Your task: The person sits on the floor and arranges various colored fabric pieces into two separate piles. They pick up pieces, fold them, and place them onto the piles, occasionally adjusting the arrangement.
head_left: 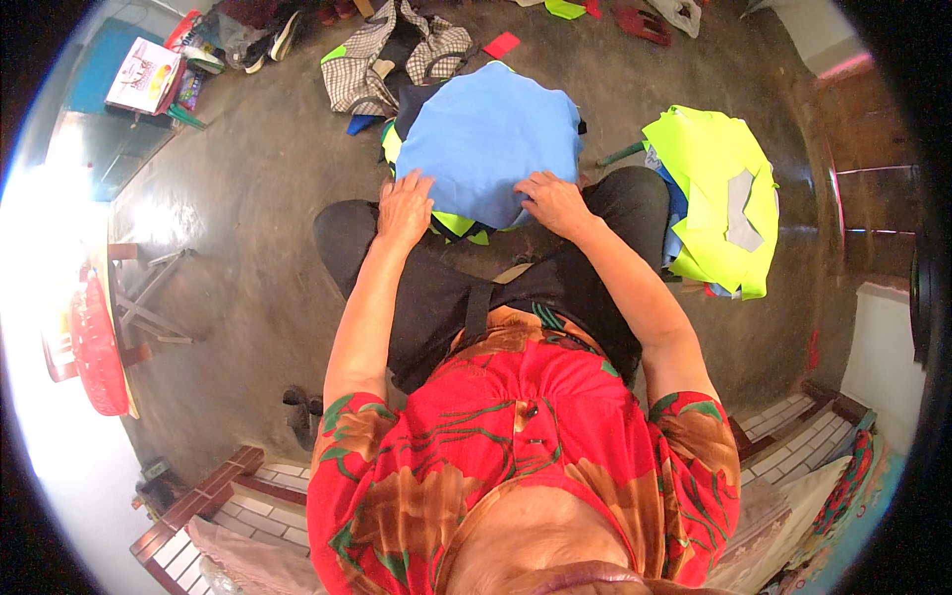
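A light blue piece of cloth is spread over the top of a pile in front of my crossed legs. Neon yellow-green and dark fabric sticks out beneath its edges. At the cloth's near left edge, my left hand rests with its fingers stretched forward. My right hand touches the near right edge, fingers spread and slightly bent over the cloth; whether a fold is caught under them is hard to see.
A second pile, topped by neon yellow cloth with a grey patch, lies to my right. Beyond the blue cloth is a checked fabric bag. Shoes and a small table with a box stand far left. A red plastic item is at left.
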Demonstrator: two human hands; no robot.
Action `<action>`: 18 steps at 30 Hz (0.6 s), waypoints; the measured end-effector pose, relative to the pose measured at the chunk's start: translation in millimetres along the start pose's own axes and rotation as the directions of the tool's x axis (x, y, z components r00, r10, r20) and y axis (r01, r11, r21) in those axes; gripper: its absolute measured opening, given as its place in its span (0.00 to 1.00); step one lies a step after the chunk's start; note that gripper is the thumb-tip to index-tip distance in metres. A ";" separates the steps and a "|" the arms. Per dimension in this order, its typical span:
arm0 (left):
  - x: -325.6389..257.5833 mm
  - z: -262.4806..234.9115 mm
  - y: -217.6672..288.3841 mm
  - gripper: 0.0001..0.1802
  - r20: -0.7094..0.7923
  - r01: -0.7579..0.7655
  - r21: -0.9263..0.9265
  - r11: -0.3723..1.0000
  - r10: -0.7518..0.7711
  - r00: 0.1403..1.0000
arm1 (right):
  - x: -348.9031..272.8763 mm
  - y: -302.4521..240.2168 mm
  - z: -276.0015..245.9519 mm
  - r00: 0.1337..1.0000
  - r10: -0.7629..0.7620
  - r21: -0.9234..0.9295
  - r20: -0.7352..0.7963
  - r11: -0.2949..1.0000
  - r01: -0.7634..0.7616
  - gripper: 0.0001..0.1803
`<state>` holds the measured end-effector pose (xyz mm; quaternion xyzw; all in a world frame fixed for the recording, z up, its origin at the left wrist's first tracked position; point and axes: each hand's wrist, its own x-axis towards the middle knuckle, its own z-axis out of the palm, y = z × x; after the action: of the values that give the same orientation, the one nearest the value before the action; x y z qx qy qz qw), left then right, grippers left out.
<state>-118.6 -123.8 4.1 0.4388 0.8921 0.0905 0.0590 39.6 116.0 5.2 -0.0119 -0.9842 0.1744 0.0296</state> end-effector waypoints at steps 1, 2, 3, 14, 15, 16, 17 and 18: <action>3.7 0.6 2.9 0.24 -0.053 -0.038 -0.016 0.999 0.037 0.998 | 0.4 -1.8 -1.6 1.000 -0.003 -0.009 -0.008 1.000 0.003 0.11; 6.2 0.8 5.3 0.26 -0.105 -0.079 -0.032 0.996 0.076 0.992 | 0.8 -3.4 -0.5 1.000 -0.004 -0.017 -0.016 1.000 0.003 0.12; 9.1 -1.7 9.7 0.27 -0.048 -0.066 -0.037 0.997 0.065 0.997 | 0.1 -2.3 2.8 1.000 0.005 -0.018 -0.007 1.000 -0.005 0.13; 12.8 -1.3 13.6 0.32 0.108 -0.013 -0.122 0.992 0.026 0.994 | 5.8 9.2 21.2 0.963 0.187 0.033 0.197 0.980 -0.197 0.16; 12.4 -1.3 12.5 0.32 0.104 -0.014 -0.129 0.992 0.027 0.994 | 5.8 7.1 20.9 0.958 0.198 0.011 0.208 0.979 -0.205 0.17; 14.2 -0.4 13.6 0.32 0.100 -0.020 -0.143 0.990 0.034 0.994 | 4.5 7.4 19.3 0.951 0.217 -0.017 0.220 0.976 -0.218 0.19; 16.3 -0.3 13.8 0.32 0.104 -0.022 -0.139 0.990 0.037 0.994 | 5.0 9.3 18.7 0.952 0.209 -0.023 0.223 0.978 -0.209 0.19; 16.6 -1.0 14.1 0.32 0.111 -0.023 -0.135 0.991 0.038 0.993 | 4.9 10.5 19.7 0.953 0.200 -0.026 0.228 0.980 -0.199 0.19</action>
<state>-118.0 -102.3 7.7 0.4517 0.8725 0.1259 0.1372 33.5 119.2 -16.7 -0.0911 -0.9750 0.1753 -0.1022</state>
